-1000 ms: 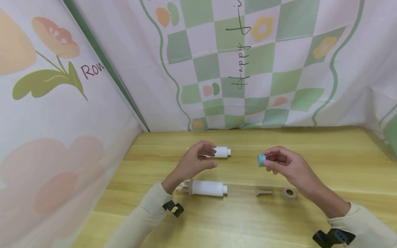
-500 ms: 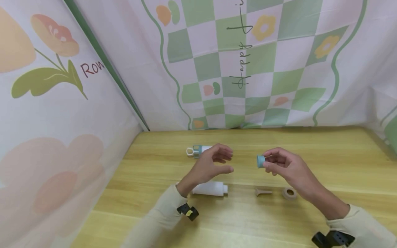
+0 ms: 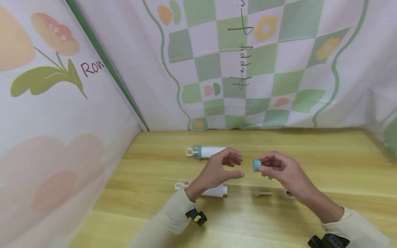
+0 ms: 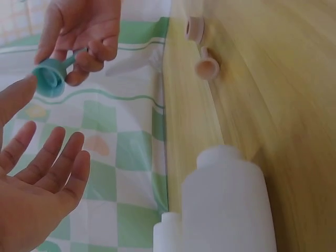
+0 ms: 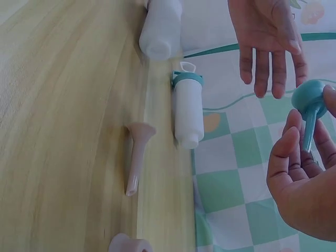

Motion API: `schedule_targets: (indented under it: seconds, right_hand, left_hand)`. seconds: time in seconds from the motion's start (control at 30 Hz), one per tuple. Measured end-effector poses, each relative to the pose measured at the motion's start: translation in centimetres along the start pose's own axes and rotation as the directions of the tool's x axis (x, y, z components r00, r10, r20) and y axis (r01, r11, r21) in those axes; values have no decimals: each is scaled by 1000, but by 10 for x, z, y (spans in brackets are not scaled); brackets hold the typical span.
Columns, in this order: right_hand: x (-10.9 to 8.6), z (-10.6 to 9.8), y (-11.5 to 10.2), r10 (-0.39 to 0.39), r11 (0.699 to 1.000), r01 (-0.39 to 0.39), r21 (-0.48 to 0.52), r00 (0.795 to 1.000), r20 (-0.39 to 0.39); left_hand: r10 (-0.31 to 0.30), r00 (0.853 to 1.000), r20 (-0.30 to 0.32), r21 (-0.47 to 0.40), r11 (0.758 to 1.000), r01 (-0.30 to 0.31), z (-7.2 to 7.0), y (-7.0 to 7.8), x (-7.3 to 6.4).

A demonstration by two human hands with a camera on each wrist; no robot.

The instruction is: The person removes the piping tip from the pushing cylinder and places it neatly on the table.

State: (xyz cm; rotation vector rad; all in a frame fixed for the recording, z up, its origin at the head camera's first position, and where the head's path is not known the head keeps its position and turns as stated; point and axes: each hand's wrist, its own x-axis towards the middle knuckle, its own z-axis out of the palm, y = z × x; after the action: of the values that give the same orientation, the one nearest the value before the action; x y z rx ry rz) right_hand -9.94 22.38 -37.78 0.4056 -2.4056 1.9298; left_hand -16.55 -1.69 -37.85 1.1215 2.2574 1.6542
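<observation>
In the head view my right hand [image 3: 286,175] pinches a small teal funnel-shaped piece [image 3: 256,165] between thumb and fingers, above the table. The left wrist view shows the cup-like mouth of this teal piece [image 4: 50,84]; its thin stem points toward the right palm. My left hand [image 3: 220,170] faces it with fingers loosely bent and thumb apart, holding nothing. Behind the left hand lies a white bottle [image 3: 212,152] with a teal collar and loop. A second white bottle [image 3: 220,190] lies partly hidden under the left wrist.
A beige funnel [image 5: 137,152] and a beige ring [image 4: 195,29] lie on the wooden table [image 3: 248,224], below and nearer than the right hand. Patterned cloth [image 3: 235,113] hangs along the table's back edge, and another cloth [image 3: 93,120] hangs at the left.
My left hand has moved right, toward the right hand, uncovering the teal-collared end of the back bottle. The right hand has shifted slightly left and nearer with the teal piece.
</observation>
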Motion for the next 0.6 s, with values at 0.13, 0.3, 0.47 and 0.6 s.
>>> schedule_targets:
  seconds: [0.13, 0.3, 0.47, 0.6]
  right_hand:
    - [0, 4, 1, 7, 1000, -7, 0, 1000, 0]
    - [0, 4, 3, 16, 1000, -16, -8, 1000, 4]
    - [0, 5, 4, 18, 1000, -18, -6, 1000, 19]
    - [1, 6, 4, 8, 1000, -8, 9, 999, 42]
  left_hand:
    - [36, 999, 1, 8, 999, -36, 6, 0, 1]
    - [60, 998, -2, 19, 998, -60, 13, 0, 4]
    - [72, 997, -2, 17, 997, -72, 20, -3, 6]
    - [71, 997, -13, -8, 997, -71, 25, -6, 3]
